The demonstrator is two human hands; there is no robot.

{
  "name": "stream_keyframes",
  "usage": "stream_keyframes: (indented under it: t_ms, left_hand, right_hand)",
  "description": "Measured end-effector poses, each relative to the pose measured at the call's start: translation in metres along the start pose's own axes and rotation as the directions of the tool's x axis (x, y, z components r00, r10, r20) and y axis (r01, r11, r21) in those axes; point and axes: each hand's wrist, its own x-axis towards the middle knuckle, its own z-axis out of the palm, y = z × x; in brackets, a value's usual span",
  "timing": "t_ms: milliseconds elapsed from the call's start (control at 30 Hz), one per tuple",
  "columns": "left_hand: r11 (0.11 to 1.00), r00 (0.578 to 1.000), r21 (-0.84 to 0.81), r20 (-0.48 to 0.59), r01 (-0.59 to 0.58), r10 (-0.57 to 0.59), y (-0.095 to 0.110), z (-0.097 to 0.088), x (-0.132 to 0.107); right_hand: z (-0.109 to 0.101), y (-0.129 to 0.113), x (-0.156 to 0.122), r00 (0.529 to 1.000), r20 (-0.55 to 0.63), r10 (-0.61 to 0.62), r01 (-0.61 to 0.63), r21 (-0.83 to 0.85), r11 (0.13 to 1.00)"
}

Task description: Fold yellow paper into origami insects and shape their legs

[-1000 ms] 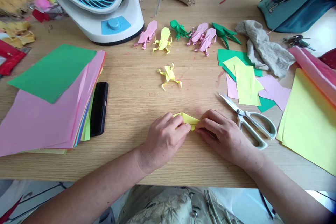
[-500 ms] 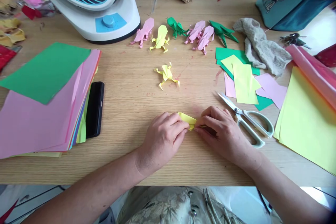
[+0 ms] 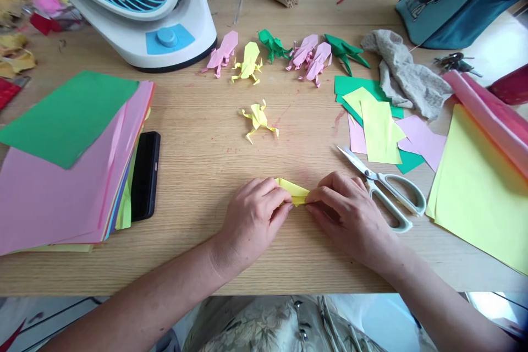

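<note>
A folded piece of yellow origami paper (image 3: 293,189) is held low over the near part of the table, between my two hands. My left hand (image 3: 256,214) is closed, pinching its left part between thumb and fingers. At the right end, my right hand (image 3: 350,214) is closed on it with thumb and fingertips, which cover that tip. Just beyond my hands lies a yellow origami frog (image 3: 258,119) with its legs spread. To the right of my right hand rest scissors (image 3: 381,181) with pale handles, blades slightly apart.
Origami figures in pink, yellow and green (image 3: 248,61) line the back. A fan (image 3: 177,38) stands back left, above a coloured paper stack (image 3: 61,198) and a black phone (image 3: 146,176). Paper scraps (image 3: 379,132), a grey cloth (image 3: 406,74) and yellow sheets (image 3: 478,192) lie right.
The view has shifted slightly. My right fingertips have closed in on the yellow paper's right end, and my left hand keeps its pinch. The other objects stay in place.
</note>
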Motion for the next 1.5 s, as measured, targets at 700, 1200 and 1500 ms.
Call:
stream_keyframes:
  t_ms: [700, 1200, 1500]
  left_hand:
    - [0.961, 0.990, -0.262, 0.132, 0.085, -0.051, -0.008, -0.025, 0.007]
    - [0.985, 0.988, -0.104, 0.090, 0.136, -0.127, -0.002, -0.017, 0.007]
    - [0.999, 0.996, 0.001, 0.073, 0.046, -0.046, -0.002, -0.012, 0.003]
  right_hand:
    - [0.010, -0.007, 0.007, 0.991, 0.005, 0.133, -0.133, 0.054, 0.990]
    - [0.009, -0.010, 0.009, 0.990, 0.024, 0.139, -0.140, 0.019, 0.990]
    - [0.009, -0.011, 0.008, 0.989, 0.039, 0.145, -0.144, -0.008, 0.989]
